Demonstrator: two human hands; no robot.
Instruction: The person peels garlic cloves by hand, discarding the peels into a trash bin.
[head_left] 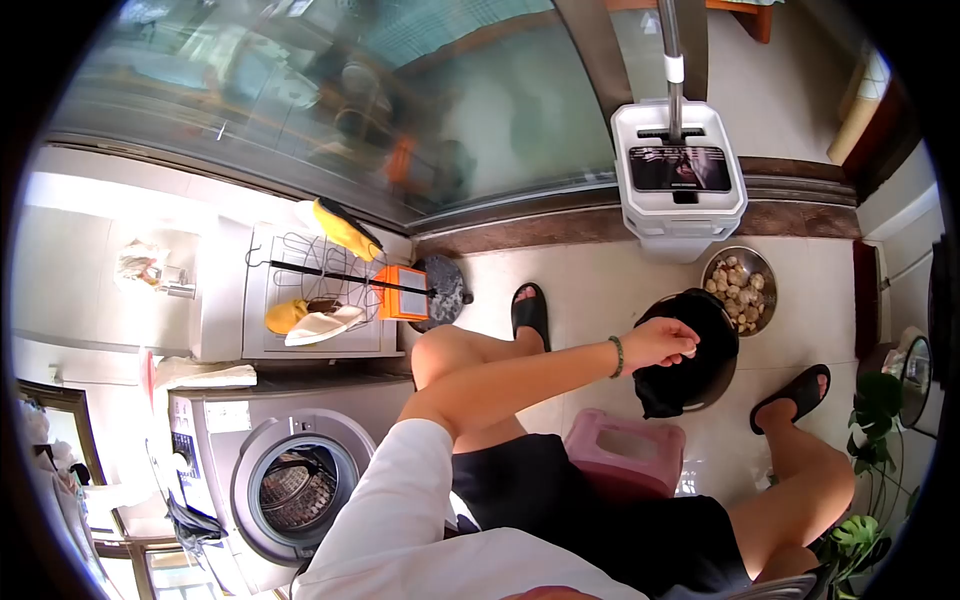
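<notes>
My left hand [660,345], with a dark beaded bracelet at the wrist, reaches out over a bin or bucket [722,372] covered by a black plastic bag [665,388]. Its fingers are pinched together, and a small pale bit shows at the fingertips, too small to name. Just beyond the bin, a metal bowl [768,300] holds several roundish whitish-brown pieces [738,290], possibly garlic or mushrooms. My right hand is out of view.
A pink stool [625,425] stands between my legs. Behind the bowl is a white mop bucket [680,215] with an upright mop handle [672,60]. At left are a washing machine [300,480] and a wire rack [320,265] with shoes. Plants [872,430] stand at right.
</notes>
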